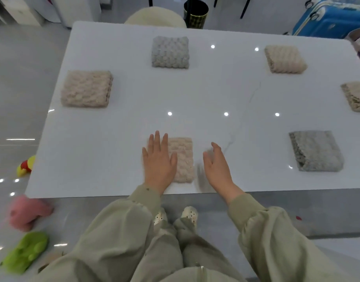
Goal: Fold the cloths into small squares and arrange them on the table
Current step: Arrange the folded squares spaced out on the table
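Note:
A folded beige cloth (183, 157) lies near the front edge of the white table (118, 139). My left hand (159, 162) rests flat on its left half, fingers straight. My right hand (216, 165) hovers just right of that cloth, fingers straight, holding nothing. Other folded squares are spread around the table: a beige cloth (86, 88) at the left, a grey cloth (170, 52) at the back, a beige cloth (285, 59) at the back right, a beige cloth (356, 96) at the right edge, and a grey cloth (316, 150) at the front right.
A cream chair (154, 16) and a black bin (196, 13) stand behind the table. A blue suitcase (333, 17) is at the back right. On the floor to the left lie a pink toy (27, 212), a green toy (25, 252) and a yellow-red toy (26, 165).

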{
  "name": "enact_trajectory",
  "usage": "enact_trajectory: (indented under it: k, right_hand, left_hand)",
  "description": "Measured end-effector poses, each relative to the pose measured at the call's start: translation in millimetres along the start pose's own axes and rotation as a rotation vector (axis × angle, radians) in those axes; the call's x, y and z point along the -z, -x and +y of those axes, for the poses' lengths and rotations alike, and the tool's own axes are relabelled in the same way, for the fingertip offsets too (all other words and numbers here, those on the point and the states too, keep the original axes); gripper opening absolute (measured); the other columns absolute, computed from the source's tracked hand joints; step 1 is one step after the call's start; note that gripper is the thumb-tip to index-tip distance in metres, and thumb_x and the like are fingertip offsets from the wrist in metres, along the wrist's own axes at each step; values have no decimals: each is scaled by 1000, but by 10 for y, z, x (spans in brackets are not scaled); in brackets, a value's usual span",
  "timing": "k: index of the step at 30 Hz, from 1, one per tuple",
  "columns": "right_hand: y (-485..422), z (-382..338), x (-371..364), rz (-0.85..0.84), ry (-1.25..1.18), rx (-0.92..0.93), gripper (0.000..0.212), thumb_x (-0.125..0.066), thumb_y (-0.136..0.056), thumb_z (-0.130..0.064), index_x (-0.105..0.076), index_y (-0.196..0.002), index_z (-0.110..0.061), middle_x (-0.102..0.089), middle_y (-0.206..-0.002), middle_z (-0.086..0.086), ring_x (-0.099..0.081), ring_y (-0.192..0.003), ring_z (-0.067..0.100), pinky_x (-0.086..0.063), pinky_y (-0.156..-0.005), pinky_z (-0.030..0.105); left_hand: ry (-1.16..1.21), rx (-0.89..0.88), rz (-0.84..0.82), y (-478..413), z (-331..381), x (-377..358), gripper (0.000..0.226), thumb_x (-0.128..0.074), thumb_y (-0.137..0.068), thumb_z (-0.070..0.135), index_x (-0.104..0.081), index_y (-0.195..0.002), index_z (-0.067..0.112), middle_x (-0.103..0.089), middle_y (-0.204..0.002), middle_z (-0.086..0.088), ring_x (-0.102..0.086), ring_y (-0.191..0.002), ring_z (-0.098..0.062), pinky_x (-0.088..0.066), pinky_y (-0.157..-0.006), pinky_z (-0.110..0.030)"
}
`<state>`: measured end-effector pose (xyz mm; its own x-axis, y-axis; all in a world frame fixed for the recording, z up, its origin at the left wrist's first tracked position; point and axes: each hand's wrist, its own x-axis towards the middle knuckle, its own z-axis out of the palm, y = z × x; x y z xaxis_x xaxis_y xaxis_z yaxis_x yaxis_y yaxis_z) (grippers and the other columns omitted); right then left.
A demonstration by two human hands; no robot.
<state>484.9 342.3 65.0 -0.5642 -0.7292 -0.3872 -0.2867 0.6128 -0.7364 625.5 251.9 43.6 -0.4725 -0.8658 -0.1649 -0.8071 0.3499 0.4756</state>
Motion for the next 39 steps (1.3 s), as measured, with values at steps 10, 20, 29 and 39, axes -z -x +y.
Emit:
enact_trajectory:
  k: [10,20,29,39]
  right_hand:
    - [99,-3,-459,-43,-243,-12,57,-44,-97,-17,-19,-148,-17,-30,-151,-2,-31,-137,10,-27,-115,31]
    - [-69,-71,-522,25,-246,22,55,-44,-95,-17,-23,-146,-17,-40,-144,0,-42,-129,14,-36,-109,37]
    - [-267,-8,-235,52,-279,1,49,-43,-98,-18,-28,-145,-16,-37,-147,-1,-36,-134,10,-29,-106,21]
    - [-379,-159,-490,68,-321,42,44,-45,-98,-20,-36,-141,-17,-44,-129,-12,-42,-118,2,-32,-94,11]
  left_hand:
    - [609,233,75,219,-300,-135,51,-31,-101,26,-21,-149,11,-28,-153,-5,-24,-142,-18,-21,-117,-41]
    - [743,242,82,31,-132,-123,51,-33,-102,22,-18,-150,15,-25,-154,1,-24,-140,-9,-18,-112,-19]
    - [816,201,59,-41,-258,0,51,-36,-101,23,-19,-149,17,-28,-152,3,-27,-138,-8,-23,-112,-20]
    - [901,228,25,-165,-267,-18,50,-35,-102,22,-21,-149,15,-26,-153,4,-25,-139,-7,-20,-105,-9]
